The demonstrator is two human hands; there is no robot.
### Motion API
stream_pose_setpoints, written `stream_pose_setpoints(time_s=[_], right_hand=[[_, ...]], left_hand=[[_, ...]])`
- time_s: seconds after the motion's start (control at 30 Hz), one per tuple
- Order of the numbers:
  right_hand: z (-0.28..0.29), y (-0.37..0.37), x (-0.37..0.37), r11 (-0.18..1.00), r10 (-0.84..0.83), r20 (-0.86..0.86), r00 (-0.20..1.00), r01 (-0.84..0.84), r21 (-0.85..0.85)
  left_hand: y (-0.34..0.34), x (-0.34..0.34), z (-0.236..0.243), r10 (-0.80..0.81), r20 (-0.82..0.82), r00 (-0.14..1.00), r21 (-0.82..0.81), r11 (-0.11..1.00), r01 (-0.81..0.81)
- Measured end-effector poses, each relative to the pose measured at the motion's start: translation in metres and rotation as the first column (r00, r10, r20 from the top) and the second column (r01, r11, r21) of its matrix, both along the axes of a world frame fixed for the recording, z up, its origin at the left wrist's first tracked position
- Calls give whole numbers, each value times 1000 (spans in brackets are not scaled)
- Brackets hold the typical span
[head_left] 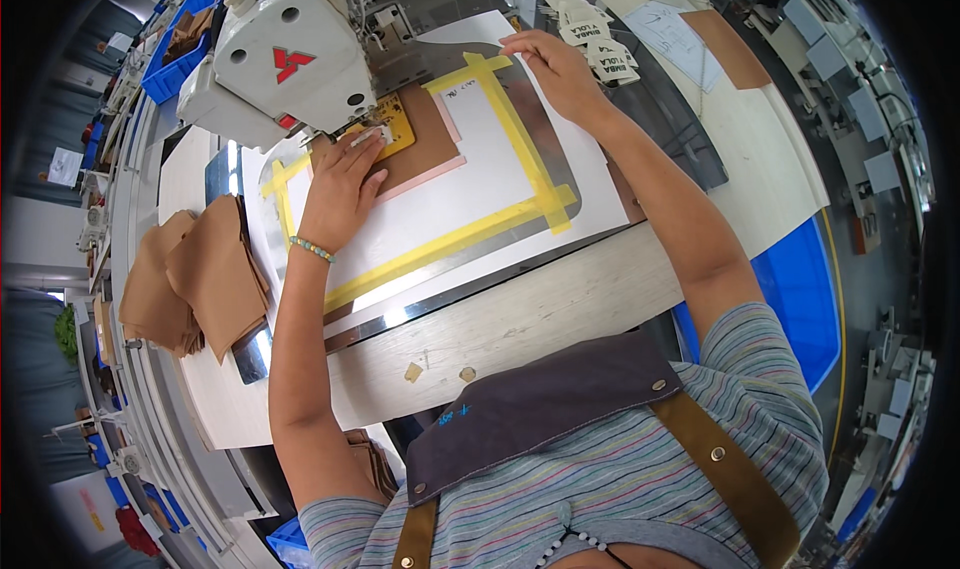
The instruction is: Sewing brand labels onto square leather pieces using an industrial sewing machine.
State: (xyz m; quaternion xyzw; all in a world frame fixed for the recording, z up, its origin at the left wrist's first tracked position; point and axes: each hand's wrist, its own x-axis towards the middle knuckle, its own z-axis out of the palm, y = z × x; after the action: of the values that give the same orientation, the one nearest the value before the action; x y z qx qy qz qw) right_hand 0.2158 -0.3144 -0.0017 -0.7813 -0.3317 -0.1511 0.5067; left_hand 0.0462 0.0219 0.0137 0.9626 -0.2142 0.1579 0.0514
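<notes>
My left hand (345, 184) lies with fingers stretched over a brown sheet piece (425, 134), close below the head of a white sewing machine (290, 59). Its fingertips touch the edge of a yellow plate (398, 127); a small whitish bit shows there, too small to name. White template sheet (490, 184) surrounds the brown piece, bordered by yellow tape (440, 254) and with pink strips (420, 179) along the inner edge. At the template's far right corner, my right hand (555, 74) rests with bent, loosely parted fingers beside the tape end. No held thing is visible in it.
Stacked brown pieces (215, 269) lie left of the template. White printed labels (595, 39) are piled at the far right, near a drawing sheet (670, 44) and a brown panel (727, 49). A blue bin (800, 299) stands below the table's right edge. Two scraps (413, 372) lie in front.
</notes>
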Motion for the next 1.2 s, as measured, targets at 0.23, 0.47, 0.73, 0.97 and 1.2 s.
stream_pose_setpoints(time_s=[0.23, 0.47, 0.73, 0.97, 1.2], right_hand=[[1, -1, -1, 997, 16, -5, 1000, -16, -74], [0, -1, -1, 996, 3, 17, 1000, -1, -88], [-1, 1, -5, 995, 8, 27, 1000, -5, -99], [-5, -1, -1, 996, 12, 79, 997, -5, -90], [-4, 2, -3, 994, 27, 94, 995, -17, -111]], left_hand=[[0, 0, 3, 1, -43, 999, -55, 998, -3], [6, 5, -2, -8, -48, 999, -90, 996, 4], [12, 20, -13, 21, -26, 999, -177, 984, -25], [24, 18, -11, 245, -109, 963, -305, 914, -267], [54, -3, -33, 454, 70, 888, -188, 880, -436]])
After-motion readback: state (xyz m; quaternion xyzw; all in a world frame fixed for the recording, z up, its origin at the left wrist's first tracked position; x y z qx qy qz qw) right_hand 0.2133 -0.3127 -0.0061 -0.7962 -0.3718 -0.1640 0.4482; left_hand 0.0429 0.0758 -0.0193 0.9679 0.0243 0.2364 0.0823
